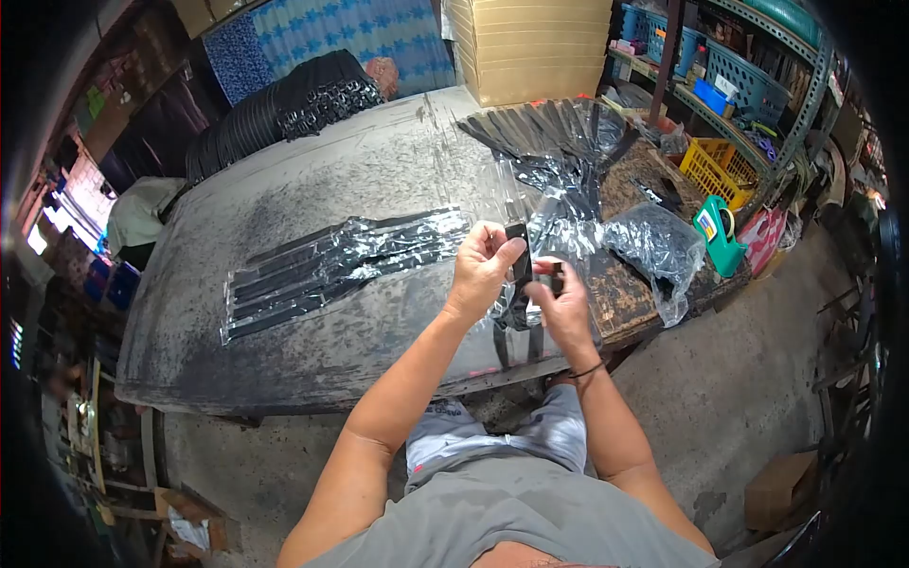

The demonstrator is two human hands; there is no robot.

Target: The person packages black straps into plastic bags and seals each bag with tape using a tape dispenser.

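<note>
Above a worn table's [294, 185] near side, from the head camera, the left hand [481, 268] pinched a black strip [518, 237] between thumb and fingers, seemingly to steady it; the right hand's [565, 308] fingers curled beside it, their grip unclear. Plastic-wrapped strips [331, 270] lay flat leftward, perhaps for easy reach.

Right hand [565, 312] blurred on my feed, strip [524, 268] partly covered by left hand [481, 269], carton [535, 52] cut off up top, lettering [443, 408] too small for me.
</note>
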